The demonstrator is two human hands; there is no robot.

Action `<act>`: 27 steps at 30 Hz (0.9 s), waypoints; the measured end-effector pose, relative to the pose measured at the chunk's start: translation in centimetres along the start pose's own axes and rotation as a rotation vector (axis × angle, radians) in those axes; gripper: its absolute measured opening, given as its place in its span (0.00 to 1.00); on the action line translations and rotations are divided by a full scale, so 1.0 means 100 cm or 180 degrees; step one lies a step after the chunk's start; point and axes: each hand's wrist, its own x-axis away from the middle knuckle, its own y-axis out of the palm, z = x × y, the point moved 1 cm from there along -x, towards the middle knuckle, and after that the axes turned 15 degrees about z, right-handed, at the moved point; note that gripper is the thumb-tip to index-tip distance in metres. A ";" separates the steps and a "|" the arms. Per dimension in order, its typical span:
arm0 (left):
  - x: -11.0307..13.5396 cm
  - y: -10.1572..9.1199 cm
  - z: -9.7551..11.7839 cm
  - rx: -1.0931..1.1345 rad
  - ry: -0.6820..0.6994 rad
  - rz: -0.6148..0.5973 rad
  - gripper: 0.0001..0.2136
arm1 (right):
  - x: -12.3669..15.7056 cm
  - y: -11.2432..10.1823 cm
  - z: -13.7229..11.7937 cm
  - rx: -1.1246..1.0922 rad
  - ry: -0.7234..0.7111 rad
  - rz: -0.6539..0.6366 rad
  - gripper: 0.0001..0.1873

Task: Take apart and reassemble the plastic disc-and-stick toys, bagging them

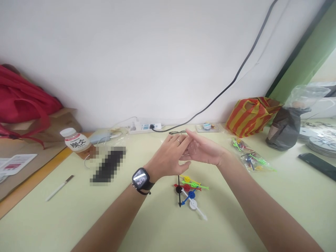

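My left hand (170,155), with a ring and a black smartwatch (141,179) on the wrist, meets my right hand (206,151) above the table's middle. The fingers of both are pressed together around something thin and clear that I cannot make out. Directly below them, on the pale green table (78,217), lies a small heap of coloured plastic arrow pointers (190,191): yellow, green, red, blue, black and white.
A clear bag of more coloured pointers (252,158) lies to the right, by a striped red-yellow bag (249,115) and a grey wrapped bundle (285,129). A phone (317,166) lies far right. On the left are a white bottle (75,141), a pen (60,188) and red bags (23,101); a power strip (145,127) sits along the wall.
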 end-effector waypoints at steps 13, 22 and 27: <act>0.008 -0.009 -0.026 -0.0009 -0.0433 -0.0124 0.29 | 0.006 -0.007 -0.009 0.1213 -0.0297 0.0487 0.29; 0.035 -0.029 -0.089 0.0650 -0.1702 -0.0892 0.40 | 0.022 -0.026 -0.020 0.4548 -0.0376 0.0462 0.19; 0.034 -0.032 -0.088 0.1068 -0.1837 -0.1003 0.40 | 0.003 -0.014 0.013 0.5012 0.0533 -0.0413 0.15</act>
